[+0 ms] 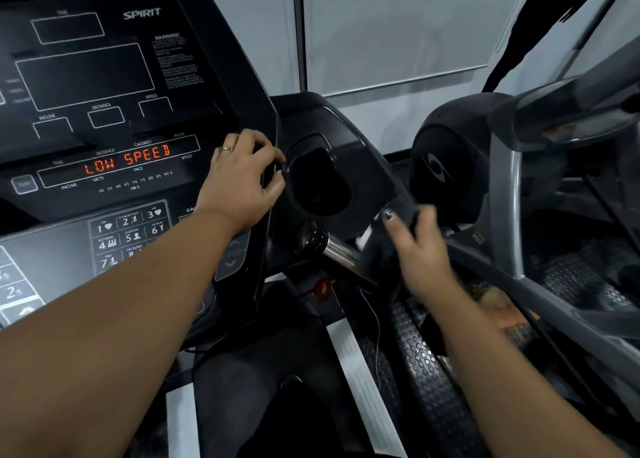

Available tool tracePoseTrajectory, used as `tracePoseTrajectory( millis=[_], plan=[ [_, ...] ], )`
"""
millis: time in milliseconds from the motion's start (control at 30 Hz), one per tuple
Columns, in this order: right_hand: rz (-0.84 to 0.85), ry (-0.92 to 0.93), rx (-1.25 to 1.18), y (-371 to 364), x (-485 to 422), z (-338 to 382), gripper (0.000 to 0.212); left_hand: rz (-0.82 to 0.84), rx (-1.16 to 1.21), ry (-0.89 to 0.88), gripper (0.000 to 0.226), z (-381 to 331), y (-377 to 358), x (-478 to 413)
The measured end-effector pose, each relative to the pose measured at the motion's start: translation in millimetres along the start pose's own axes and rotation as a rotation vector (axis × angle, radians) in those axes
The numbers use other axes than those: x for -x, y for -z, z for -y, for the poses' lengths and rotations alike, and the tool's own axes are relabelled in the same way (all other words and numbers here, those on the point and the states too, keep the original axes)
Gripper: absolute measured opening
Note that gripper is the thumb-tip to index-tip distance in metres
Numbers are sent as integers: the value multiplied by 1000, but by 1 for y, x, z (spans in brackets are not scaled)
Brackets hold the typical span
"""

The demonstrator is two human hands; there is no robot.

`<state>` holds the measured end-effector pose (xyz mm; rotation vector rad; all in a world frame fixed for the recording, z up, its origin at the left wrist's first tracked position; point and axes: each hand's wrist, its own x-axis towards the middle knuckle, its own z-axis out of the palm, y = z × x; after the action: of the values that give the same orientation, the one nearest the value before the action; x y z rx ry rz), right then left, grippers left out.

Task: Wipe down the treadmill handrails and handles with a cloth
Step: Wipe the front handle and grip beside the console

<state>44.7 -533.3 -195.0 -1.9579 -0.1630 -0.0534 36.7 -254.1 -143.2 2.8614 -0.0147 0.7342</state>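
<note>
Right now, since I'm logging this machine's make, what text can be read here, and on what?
"SPIRIT": top of the console.
"LOW SPEED": red display.
"WARNING!": notice; small print below too blurred.
"INCLINE", "DISTANCE", "SPEED": console window labels.
"50" to "90 %": scale under the display.
"1" to "7": keypad.

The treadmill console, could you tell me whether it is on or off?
On: the console shows lit red letters reading LOW SPEED.
</note>
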Motion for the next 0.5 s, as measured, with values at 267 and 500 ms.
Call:
tracePoseTrajectory(
  millis=[267, 500],
  plan=[
    [97, 150, -57, 60, -17, 62, 40, -6, 11, -1, 25, 0, 1, 0],
    [542, 221, 166, 19, 27, 34, 37, 0, 1, -4, 25, 1, 0, 0]
  ],
)
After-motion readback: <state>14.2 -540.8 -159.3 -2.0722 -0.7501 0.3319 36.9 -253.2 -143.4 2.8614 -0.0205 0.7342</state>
